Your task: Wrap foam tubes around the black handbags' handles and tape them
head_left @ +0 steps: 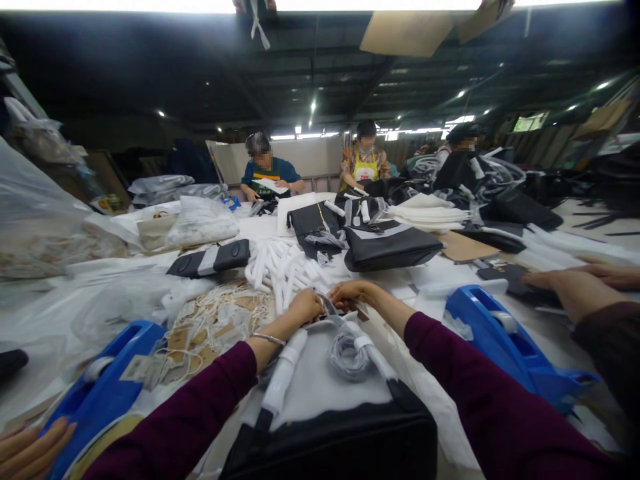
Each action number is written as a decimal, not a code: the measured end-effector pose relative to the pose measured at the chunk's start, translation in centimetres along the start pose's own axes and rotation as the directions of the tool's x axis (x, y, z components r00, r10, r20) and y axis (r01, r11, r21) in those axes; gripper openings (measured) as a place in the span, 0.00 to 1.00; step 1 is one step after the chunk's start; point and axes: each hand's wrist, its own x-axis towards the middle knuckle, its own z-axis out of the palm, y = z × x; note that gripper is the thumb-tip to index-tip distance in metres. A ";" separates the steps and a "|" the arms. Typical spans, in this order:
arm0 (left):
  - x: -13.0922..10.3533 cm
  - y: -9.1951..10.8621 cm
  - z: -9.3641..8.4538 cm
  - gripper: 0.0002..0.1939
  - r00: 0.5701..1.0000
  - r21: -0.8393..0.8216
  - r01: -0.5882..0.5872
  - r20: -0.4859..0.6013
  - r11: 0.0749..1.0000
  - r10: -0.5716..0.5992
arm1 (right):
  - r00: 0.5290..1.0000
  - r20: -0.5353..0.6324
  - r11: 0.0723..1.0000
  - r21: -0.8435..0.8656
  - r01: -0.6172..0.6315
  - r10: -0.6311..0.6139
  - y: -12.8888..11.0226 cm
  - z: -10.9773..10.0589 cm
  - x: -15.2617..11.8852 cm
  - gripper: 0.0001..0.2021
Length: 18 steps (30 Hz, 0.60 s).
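Note:
A black handbag (350, 443) stands right in front of me, its top covered with white sheet. White wrapping covers the handles (285, 373) on both sides, and a coil of plastic-wrapped strap (347, 357) lies on the white sheet. Beyond the bag's far edge, my left hand (306, 307) is closed with bent fingers on a greyish plastic strip (328, 305). My right hand (350, 293) pinches close beside it, near the strip's other side. The fingertips partly hide what lies between them.
Blue tape dispensers (500, 333) flank me. Left of my hands are a pile of stringed tags (215, 320) and white foam tubes (280, 270). More black bags (390, 243) lie ahead. Other people's hands (585, 287) show at both edges; co-workers (270, 173) sit across the table.

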 end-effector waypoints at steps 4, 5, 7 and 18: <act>-1.0 1.3 -1.1 0.07 0.996 0.032 0.000 -0.089 0.999 0.003 | 1.000 0.002 1.000 -0.005 0.005 -0.005 -0.2 -0.1 -0.1 0.02; -1.1 1.5 -1.3 0.07 0.994 0.035 -0.001 -0.107 0.999 0.004 | 1.000 0.000 1.000 -0.003 0.006 -0.006 -0.2 -0.1 -0.1 0.02; -1.2 1.9 -1.7 0.06 0.993 0.019 -0.005 -0.120 1.000 0.007 | 1.000 -0.008 1.000 0.011 0.012 -0.011 -0.1 -0.3 -0.1 0.02; -0.7 1.2 -2.4 0.04 0.996 -0.526 -0.087 -0.054 0.846 0.069 | 0.957 -0.161 0.887 0.364 0.284 -0.241 0.2 -0.6 -2.7 0.09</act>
